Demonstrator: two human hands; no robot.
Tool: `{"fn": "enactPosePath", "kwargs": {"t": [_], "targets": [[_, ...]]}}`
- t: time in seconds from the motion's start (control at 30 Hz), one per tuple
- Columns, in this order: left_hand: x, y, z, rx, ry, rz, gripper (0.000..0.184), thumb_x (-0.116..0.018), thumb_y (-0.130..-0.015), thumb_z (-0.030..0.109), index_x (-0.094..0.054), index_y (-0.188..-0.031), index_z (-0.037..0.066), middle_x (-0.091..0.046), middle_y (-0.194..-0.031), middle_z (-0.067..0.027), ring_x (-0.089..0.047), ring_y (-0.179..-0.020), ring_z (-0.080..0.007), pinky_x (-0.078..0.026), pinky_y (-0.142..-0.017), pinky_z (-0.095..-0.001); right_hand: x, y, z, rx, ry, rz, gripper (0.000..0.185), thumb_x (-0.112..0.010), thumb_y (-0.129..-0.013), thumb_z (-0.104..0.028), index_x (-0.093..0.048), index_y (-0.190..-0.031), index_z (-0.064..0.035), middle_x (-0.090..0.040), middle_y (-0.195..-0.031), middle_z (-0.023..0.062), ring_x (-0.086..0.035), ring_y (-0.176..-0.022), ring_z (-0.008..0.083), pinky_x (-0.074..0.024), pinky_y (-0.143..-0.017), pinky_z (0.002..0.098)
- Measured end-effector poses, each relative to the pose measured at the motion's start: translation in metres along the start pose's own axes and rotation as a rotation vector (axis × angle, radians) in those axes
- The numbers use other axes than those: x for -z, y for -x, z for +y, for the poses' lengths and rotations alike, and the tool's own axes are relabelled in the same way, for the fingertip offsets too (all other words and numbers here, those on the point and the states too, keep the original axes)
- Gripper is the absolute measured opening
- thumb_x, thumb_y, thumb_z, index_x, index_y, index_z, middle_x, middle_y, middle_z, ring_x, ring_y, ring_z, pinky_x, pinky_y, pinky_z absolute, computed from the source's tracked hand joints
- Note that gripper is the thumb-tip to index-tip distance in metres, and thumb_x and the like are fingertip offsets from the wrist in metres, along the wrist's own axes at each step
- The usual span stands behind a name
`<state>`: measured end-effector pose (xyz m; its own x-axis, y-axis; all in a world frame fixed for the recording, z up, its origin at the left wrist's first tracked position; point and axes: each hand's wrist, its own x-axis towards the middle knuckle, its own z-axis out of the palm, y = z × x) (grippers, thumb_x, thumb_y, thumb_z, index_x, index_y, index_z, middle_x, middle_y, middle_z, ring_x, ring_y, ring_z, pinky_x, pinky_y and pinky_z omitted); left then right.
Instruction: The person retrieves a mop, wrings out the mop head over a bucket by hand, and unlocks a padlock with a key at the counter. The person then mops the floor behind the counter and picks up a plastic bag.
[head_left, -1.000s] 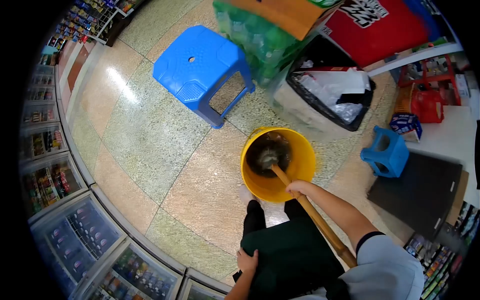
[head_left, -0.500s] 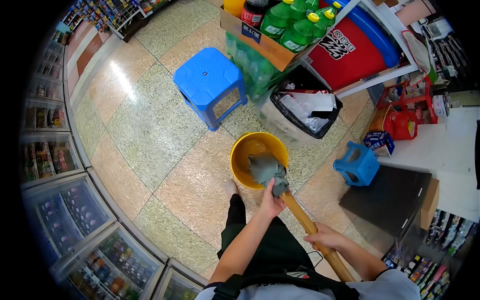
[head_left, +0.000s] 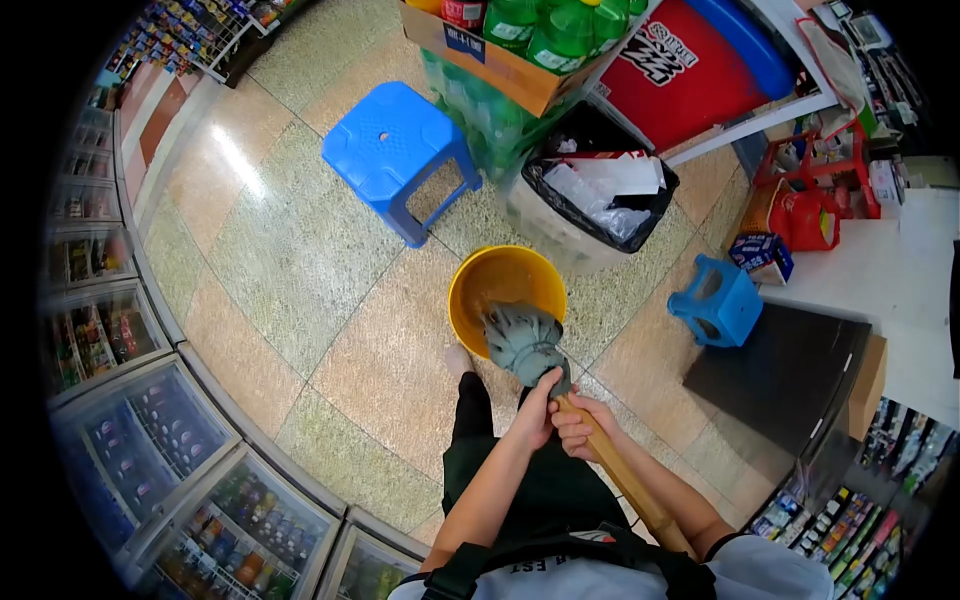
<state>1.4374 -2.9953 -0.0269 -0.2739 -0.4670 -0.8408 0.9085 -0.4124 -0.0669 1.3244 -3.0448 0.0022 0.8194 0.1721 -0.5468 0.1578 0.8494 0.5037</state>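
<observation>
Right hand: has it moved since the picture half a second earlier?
Yes. It has moved towards the yellow bucket: the right hand now grips higher on the wooden handle, beside the left hand.

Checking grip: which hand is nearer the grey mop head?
Left. The left hand grips the base of the mop head; the right hand is farther back, around the wooden handle.

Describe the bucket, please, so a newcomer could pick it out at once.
On the tiled floor, find the larger blue stool. Below it in the view, partly hidden by the mop in the hands, stands the bucket: round and yellow, unlike the black-lined bin nearby.
</observation>
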Motion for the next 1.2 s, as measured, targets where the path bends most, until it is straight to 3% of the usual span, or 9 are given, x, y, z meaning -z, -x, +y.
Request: {"fn": "enactPosePath", "kwargs": {"t": [0.27,0.67,0.83,0.9,0.93,1.0,1.03,1.13,1.2], "targets": [[0.063,-0.012,0.019,-0.146,-0.755,0.117,0.038,-0.046,-0.084,0.038,-0.056,-0.083,0.001,-0.056,-0.069,-0.0057,-0.053,-0.057,-0.011,-0.044,-0.049,-0.023,-0.001,-0.004,-0.016,0.018,0.34,0.415,0.02,-0.045,-0.085,-0.027,-0.045,-0.089,-0.0077,-0.038,-0.06,-0.0041,-0.034,-0.042,0.0038,-0.0277,-0.04,0.0176],[-0.029,-0.067,0.092,-0.555,-0.587,0.007,0.022,-0.047,-0.086,0.023,-0.054,-0.076,0.005,-0.049,-0.059,0.0018,-0.042,-0.045,-0.0048,-0.035,-0.043,-0.0172,0.002,-0.009,-0.027,0.023,0.635,0.65,0.016,-0.049,-0.082,-0.025,-0.045,-0.081,-0.0089,-0.043,-0.059,-0.0031,-0.036,-0.043,0.0051,-0.0279,-0.041,0.018],[0.005,-0.145,0.12,-0.438,-0.585,0.08,0.022,-0.047,-0.085,0.024,-0.053,-0.093,0.004,-0.058,-0.08,-0.0041,-0.055,-0.066,-0.0111,-0.044,-0.057,-0.0218,0.005,-0.007,-0.028,0.036,0.72,0.661,0.019,-0.052,-0.08,-0.026,-0.044,-0.081,-0.0085,-0.043,-0.059,-0.002,-0.039,-0.044,0.0062,-0.0306,-0.042,0.0187],[0.051,-0.182,0.12,-0.818,-1.008,0.498,0.041,-0.051,-0.079,0.034,-0.05,-0.103,0.0,-0.056,-0.098,-0.016,-0.055,-0.09,-0.0269,-0.044,-0.075,-0.0316,0.004,-0.006,-0.029,0.035,0.732,0.643,0.021,-0.055,-0.079,-0.027,-0.044,-0.08,-0.0084,-0.044,-0.06,-0.0014,-0.042,-0.045,0.0064,-0.0328,-0.041,0.0187],[0.049,-0.148,0.126,-0.617,-0.973,0.529,0.061,-0.054,-0.074,0.041,-0.042,-0.114,-0.004,-0.048,-0.112,-0.0231,-0.043,-0.109,-0.0332,-0.034,-0.089,-0.0338,0.001,-0.004,-0.028,0.034,0.728,0.644,0.021,-0.054,-0.079,-0.027,-0.044,-0.08,-0.0084,-0.044,-0.06,-0.0013,-0.041,-0.045,0.0066,-0.0327,-0.041,0.0191],[0.109,-0.163,0.112,-0.712,-0.776,0.651,0.061,-0.055,-0.075,0.038,-0.04,-0.114,-0.006,-0.049,-0.11,-0.0216,-0.047,-0.105,-0.0309,-0.037,-0.086,-0.0333,-0.003,0.0,-0.027,0.035,0.723,0.637,0.021,-0.054,-0.08,-0.027,-0.044,-0.081,-0.0084,-0.044,-0.059,-0.0012,-0.041,-0.045,0.0069,-0.0327,-0.041,0.0196],[0.109,-0.139,0.098,-0.76,-0.401,0.401,0.068,-0.057,-0.073,0.042,-0.034,-0.12,-0.002,-0.043,-0.118,-0.0207,-0.044,-0.107,-0.0309,-0.036,-0.088,-0.0396,-0.004,0.004,-0.025,0.039,0.709,0.605,0.02,-0.053,-0.08,-0.026,-0.044,-0.081,-0.0085,-0.044,-0.059,-0.0012,-0.041,-0.045,0.0072,-0.0326,-0.041,0.0201],[0.082,-0.08,0.071,0.099,0.118,0.448,0.088,-0.05,-0.067,0.062,-0.021,-0.13,0.008,-0.029,-0.129,-0.0156,-0.03,-0.118,-0.0305,-0.021,-0.096,-0.0494,-0.014,0.017,-0.014,0.04,0.666,0.551,0.019,-0.051,-0.081,-0.026,-0.043,-0.082,-0.0084,-0.043,-0.058,-0.0008,-0.04,-0.044,0.008,-0.0323,-0.04,0.0212],[0.096,-0.091,0.046,0.306,0.285,0.519,0.093,-0.046,-0.065,0.069,-0.017,-0.132,0.011,-0.025,-0.132,-0.0136,-0.024,-0.121,-0.0302,-0.016,-0.098,-0.0516,-0.029,0.032,-0.001,0.041,0.644,0.537,0.019,-0.05,-0.082,-0.026,-0.043,-0.082,-0.0083,-0.042,-0.058,-0.0005,-0.04,-0.043,0.0085,-0.0321,-0.04,0.0217]]}}
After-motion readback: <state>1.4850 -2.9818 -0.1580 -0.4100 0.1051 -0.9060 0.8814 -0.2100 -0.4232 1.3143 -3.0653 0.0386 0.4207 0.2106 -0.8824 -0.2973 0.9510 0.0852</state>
